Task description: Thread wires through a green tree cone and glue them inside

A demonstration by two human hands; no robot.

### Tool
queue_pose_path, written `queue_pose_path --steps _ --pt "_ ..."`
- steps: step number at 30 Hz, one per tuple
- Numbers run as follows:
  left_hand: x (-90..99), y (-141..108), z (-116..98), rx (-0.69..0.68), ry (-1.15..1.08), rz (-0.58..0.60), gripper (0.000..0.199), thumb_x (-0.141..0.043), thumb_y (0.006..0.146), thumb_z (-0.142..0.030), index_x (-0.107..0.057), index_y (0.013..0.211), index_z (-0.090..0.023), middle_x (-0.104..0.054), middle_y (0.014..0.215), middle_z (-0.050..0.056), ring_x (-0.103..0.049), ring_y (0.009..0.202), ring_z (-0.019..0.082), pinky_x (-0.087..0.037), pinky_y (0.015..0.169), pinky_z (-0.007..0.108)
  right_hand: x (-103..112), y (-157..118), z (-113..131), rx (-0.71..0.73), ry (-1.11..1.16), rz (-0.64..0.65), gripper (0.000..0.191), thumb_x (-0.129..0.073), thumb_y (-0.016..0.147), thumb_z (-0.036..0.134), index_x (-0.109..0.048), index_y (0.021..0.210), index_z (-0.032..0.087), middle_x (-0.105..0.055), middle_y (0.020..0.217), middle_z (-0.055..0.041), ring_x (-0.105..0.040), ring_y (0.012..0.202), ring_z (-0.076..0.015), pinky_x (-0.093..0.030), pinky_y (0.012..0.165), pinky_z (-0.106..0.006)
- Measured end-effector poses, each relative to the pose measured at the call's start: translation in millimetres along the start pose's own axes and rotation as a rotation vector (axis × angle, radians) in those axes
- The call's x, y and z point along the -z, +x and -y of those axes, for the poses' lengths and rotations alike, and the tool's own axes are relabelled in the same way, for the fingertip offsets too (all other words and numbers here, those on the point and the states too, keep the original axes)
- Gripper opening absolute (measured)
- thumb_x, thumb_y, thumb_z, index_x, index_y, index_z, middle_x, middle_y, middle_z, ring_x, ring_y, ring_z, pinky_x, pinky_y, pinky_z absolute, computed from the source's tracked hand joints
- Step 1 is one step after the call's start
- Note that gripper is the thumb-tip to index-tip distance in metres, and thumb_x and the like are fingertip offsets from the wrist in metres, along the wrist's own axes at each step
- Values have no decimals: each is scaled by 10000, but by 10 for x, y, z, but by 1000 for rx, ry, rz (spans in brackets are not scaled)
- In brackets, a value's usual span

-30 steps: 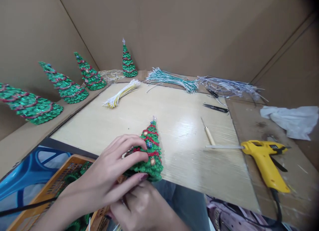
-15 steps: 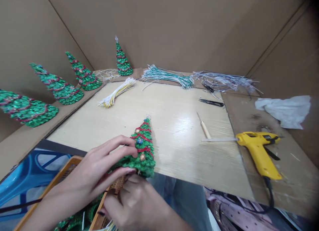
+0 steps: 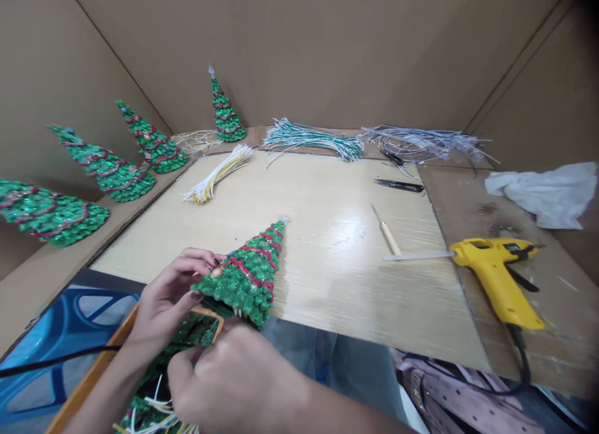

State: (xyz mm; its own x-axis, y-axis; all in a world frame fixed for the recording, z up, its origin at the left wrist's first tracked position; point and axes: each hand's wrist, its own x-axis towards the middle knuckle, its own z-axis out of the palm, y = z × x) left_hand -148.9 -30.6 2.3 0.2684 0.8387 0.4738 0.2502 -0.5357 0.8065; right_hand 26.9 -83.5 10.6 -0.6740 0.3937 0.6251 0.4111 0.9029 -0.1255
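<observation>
Cardboard walls [image 3: 299, 47] are enclosing a corner, and a cardboard ledge [image 3: 51, 265] is running along the left side of the worktop [image 3: 355, 309], a film-wrapped pale wooden board. The work looks part-way along: four glittering green cone trees are standing along the ledge and the board's far corner, the farthest [image 3: 224, 112] upright and the others [image 3: 152, 143] [image 3: 103, 168] [image 3: 49, 212] lying tilted, while an orange plastic basket [image 3: 84, 384] is sitting below the near edge, holding more green pieces with wire ends [image 3: 154, 409] sticking out. Wire bundles are lying along the far edge, teal-and-white [image 3: 313, 142] and silver [image 3: 421, 143], with a yellow-and-white bundle [image 3: 218, 175] on the board. To the right, a yellow glue gun [image 3: 496, 275] is resting on bare cardboard, its glue stick [image 3: 416, 256] reaching over the board's edge, well apart from the hands. A wooden-handled awl [image 3: 388, 237] and black snips [image 3: 400, 185] are lying nearby. The held tree [image 3: 246, 278] is tilting over the board's near edge, tip pointing away. The left hand [image 3: 171, 296] is curling around its side and gripping it, while the right hand [image 3: 229, 381] is closing below it, though whether it is gripping anything is hidden.
</observation>
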Motion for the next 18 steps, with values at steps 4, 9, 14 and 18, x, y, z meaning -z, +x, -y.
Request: queue_pose_path --steps 4,9,14,18 --pt "-76 -25 96 64 -95 -71 232 -646 916 -431 -656 1010 -218 -608 1040 64 -575 1046 211 -496 881 286 -36 32 1 8 28 20 249 -451 884 44 -582 694 140 -592 502 1 -522 414 -110 -387 380 -247" --pt "-170 20 99 94 -190 -120 246 -658 903 -451 -661 973 -215 -596 1008 54 -563 1022 204 -482 896 287 -23 107 2 -14 80 35 294 -428 973 143 -587 726 134 -594 514 0 -541 427 -108 -369 368 -244" --pt "-233 44 83 163 -288 -190 279 -719 850 -469 -674 970 -221 -598 997 42 -560 991 178 -476 859 231 109 198 -36 0 37 42 290 -392 970 124 -622 794 118 -623 550 -17 -558 430 -131 -391 376 -268" --pt "-303 46 42 265 -357 -272 321 -789 776 -492 -693 923 -224 -609 975 30 -565 960 159 -477 839 199 177 227 -56 32 -104 -15 450 -284 1028 161 -692 861 69 -716 676 -105 -630 507 -155 -480 476 -294"
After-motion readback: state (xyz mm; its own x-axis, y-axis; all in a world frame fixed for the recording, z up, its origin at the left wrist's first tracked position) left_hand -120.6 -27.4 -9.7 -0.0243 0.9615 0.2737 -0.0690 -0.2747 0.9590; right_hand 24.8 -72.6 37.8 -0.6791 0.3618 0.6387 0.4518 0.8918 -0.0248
